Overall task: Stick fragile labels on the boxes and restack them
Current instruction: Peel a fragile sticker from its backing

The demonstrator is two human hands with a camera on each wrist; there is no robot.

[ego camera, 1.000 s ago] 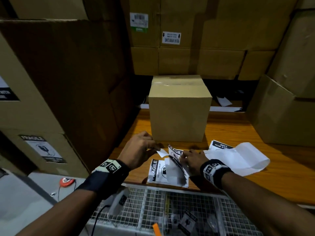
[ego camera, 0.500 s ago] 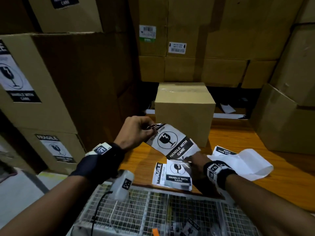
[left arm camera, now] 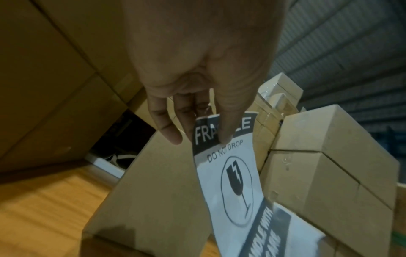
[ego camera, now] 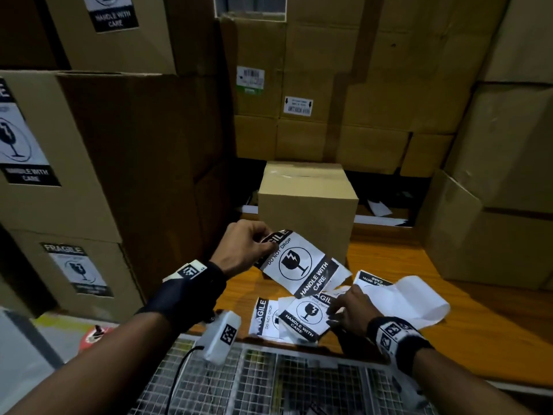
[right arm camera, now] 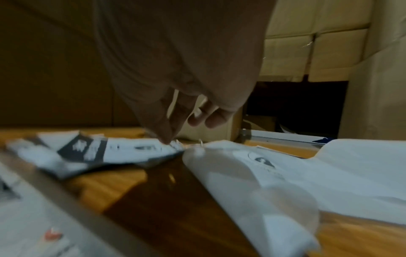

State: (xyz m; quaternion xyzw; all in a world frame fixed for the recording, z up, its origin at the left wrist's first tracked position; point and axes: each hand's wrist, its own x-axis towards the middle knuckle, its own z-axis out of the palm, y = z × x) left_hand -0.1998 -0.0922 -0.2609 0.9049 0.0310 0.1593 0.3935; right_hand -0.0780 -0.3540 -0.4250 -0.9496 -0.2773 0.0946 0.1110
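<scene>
A small plain cardboard box (ego camera: 308, 211) stands on the wooden table (ego camera: 466, 339). My left hand (ego camera: 263, 241) pinches the top edge of a black-and-white fragile label (ego camera: 299, 262) and holds it in the air just in front of the box. In the left wrist view the thumb and fingers of that left hand (left arm camera: 211, 135) grip the label (left arm camera: 230, 177) at its "FRAGILE" band, with the box (left arm camera: 153, 191) behind. My right hand (ego camera: 341, 307) is low on the table, fingertips (right arm camera: 164, 139) pinching the edge of a label sheet (ego camera: 302, 319) in the loose pile.
Tall labelled boxes (ego camera: 74, 175) stand at the left, plain boxes (ego camera: 493, 235) at the right, and a wall of boxes (ego camera: 344, 100) behind. A curled white backing paper (ego camera: 410, 301) lies at the right of the pile. A wire mesh cart (ego camera: 269, 384) sits below the table's near edge.
My left hand has lifted one label off the pile and raised it in front of the small box. The right hand stayed down on the pile.
</scene>
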